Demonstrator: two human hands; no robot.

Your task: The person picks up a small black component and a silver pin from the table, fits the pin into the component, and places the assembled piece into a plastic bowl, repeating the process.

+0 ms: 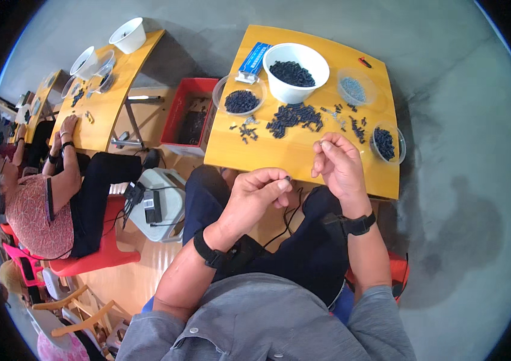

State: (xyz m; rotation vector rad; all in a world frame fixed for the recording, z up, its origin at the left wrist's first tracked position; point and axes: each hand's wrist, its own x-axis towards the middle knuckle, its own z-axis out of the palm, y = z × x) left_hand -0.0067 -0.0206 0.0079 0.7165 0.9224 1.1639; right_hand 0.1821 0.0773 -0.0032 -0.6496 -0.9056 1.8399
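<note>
My left hand is held up over my lap, near the table's front edge. Its thumb and forefinger pinch a small black part, mostly covered by the fingertips. Slightly farther off and to the right, my right hand is raised with thumb and forefinger pressed together; whatever lies between them is too small to name. The hands are apart from each other. Beyond them, a loose heap of small black parts lies on the yellow table. Behind the heap stands a white tub with more black pieces inside.
Clear bowls hold black parts, light-blue bits and more black parts. A blue box and a red-and-black tool lie farther back. Left are a red crate, a grey stool with cables, and a seated person.
</note>
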